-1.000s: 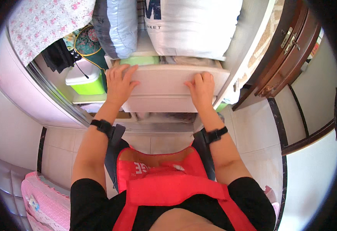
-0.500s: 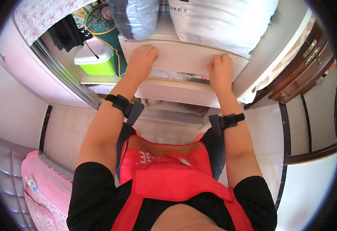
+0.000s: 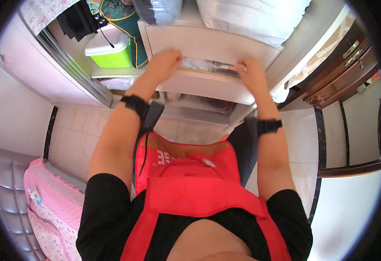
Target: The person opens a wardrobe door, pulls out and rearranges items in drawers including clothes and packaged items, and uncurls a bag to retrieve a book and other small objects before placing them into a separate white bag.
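My left hand (image 3: pixel 165 65), its fingers curled in and slightly blurred, is by the lower left edge of a pale upper drawer front (image 3: pixel 212 43). At that drawer's right end, my right hand (image 3: pixel 253 75) has its fingers bent toward the thumb. I see nothing held in either hand. Between my hands, a gap under the upper front shows pale and dark items (image 3: pixel 214 66) inside the pale lower drawer (image 3: pixel 208 85). Whether my fingertips touch a drawer edge is hard to make out.
Stuffed bags, one grey (image 3: pixel 160 11) and one white (image 3: pixel 255 19), sit above the drawers. A green box with a white lid (image 3: pixel 110 54) stands on the left shelf. Below is an open compartment (image 3: pixel 199 104) with dark items. A brown wooden door (image 3: pixel 345 74) is at right.
My hands have come away from the upper drawer front and sit lower against the cabinet, near the gap. The whole cabinet appears higher in the view.
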A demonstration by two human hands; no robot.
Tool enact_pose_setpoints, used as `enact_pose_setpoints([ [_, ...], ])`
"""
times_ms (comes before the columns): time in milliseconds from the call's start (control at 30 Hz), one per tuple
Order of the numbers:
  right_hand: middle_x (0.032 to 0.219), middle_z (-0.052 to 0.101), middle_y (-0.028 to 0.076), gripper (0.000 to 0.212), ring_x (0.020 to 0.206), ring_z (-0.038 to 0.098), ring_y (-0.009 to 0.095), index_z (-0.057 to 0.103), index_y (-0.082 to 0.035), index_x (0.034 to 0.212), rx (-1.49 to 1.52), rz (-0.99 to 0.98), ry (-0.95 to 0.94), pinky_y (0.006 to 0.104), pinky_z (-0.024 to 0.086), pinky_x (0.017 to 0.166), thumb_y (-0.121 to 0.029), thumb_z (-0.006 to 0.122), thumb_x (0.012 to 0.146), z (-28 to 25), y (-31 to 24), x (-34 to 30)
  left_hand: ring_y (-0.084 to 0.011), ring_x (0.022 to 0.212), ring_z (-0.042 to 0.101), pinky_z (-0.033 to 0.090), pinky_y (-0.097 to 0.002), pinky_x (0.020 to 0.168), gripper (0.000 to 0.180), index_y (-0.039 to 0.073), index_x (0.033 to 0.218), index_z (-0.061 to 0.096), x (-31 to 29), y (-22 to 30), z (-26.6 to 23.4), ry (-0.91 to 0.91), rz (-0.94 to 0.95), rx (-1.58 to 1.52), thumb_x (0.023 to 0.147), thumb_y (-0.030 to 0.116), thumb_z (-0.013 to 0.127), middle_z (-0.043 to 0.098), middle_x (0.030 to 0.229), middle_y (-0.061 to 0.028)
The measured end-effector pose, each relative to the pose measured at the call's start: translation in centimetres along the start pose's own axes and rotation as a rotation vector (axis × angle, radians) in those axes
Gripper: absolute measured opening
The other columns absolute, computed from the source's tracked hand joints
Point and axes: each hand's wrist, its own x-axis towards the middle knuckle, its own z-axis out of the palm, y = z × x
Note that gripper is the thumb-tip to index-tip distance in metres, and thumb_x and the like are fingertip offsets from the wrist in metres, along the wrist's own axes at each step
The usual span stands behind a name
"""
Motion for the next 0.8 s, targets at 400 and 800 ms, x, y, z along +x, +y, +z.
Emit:
enact_pose_setpoints([
  [400, 0.091, 0.053, 0.008, 0.036, 0.092, 0.050, 0.030, 0.057, -0.010, 0.085, -0.234, -0.063, 0.136, 0.0420, 0.038, 0.083, -0.018, 0.079, 0.058, 3.2, 0.3, -5.4, -0.0211, 0.105, 0.049, 0.038, -0.0447, 0.087, 0.039, 0.015, 0.097, 0.057, -4.0, 3.7, 2.4, 0.043, -0.131, 0.259, 0.064, 0.025, 0.075, 0.053, 0.099, -0.0017],
  [800, 0.080, 0.050, 0.008, 0.037, 0.079, 0.048, 0.030, 0.053, -0.006, 0.078, -0.070, -0.065, 0.106, 0.0392, 0.037, 0.070, -0.009, 0.078, 0.050, 0.1, -4.6, -14.0, -0.0240, 0.094, 0.050, 0.034, -0.0400, 0.083, 0.043, 0.014, 0.089, 0.056, -11.1, 6.4, -1.9, -0.145, -0.060, -0.007, 0.054, 0.026, 0.078, 0.052, 0.088, -0.0024],
])
